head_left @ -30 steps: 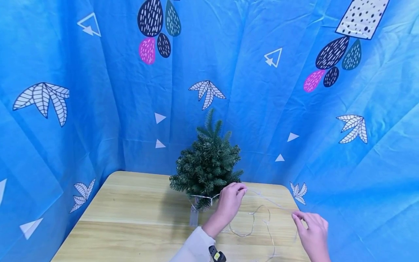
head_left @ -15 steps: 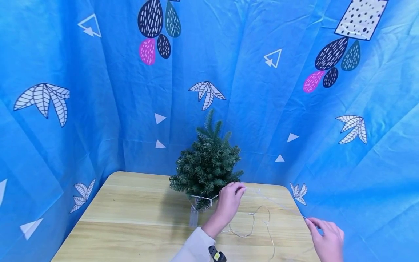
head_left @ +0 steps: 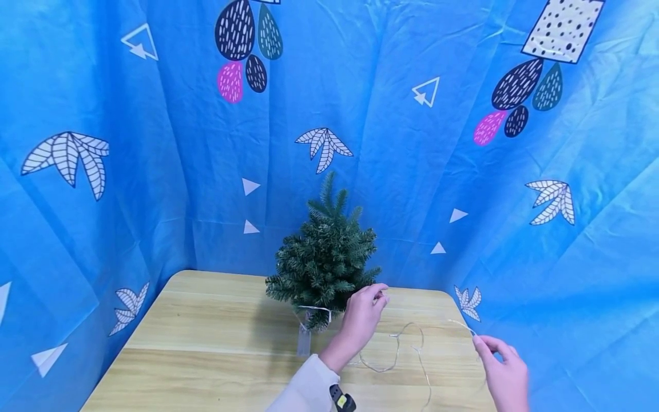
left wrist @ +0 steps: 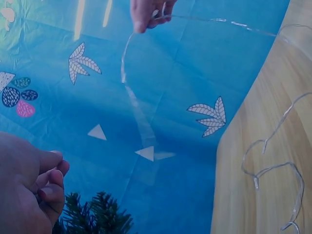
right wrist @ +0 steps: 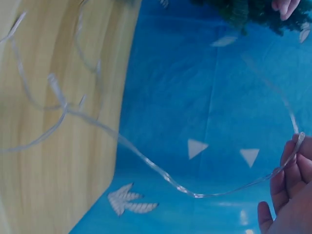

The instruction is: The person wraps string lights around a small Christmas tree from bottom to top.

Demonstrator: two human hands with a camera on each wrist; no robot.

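A small green artificial Christmas tree (head_left: 326, 252) stands toward the back of the table. Clear-wired string lights (right wrist: 168, 179) run from the right hand down onto the tabletop in loose loops. Part of the wire crosses the tree's lowest branches. My left hand (head_left: 360, 315) is at the tree's lower right, fingers loosely bent, and nothing shows between them in the left wrist view. Off to the right, my right hand (head_left: 504, 366) pinches the string between thumb and fingers. A loose stretch of it swings, blurred, in the left wrist view.
The wooden table (head_left: 206, 343) has rounded back corners. Blue patterned cloth (head_left: 154, 143) hangs close behind it and along both sides. A translucent strip (head_left: 304, 340) shows below the tree. On the left wrist is a black strap with a small device (head_left: 344, 399).
The left hand has let go of the string, and the stretch between the hands has dropped free. My right hand moved out to the right with the string, then slightly back.
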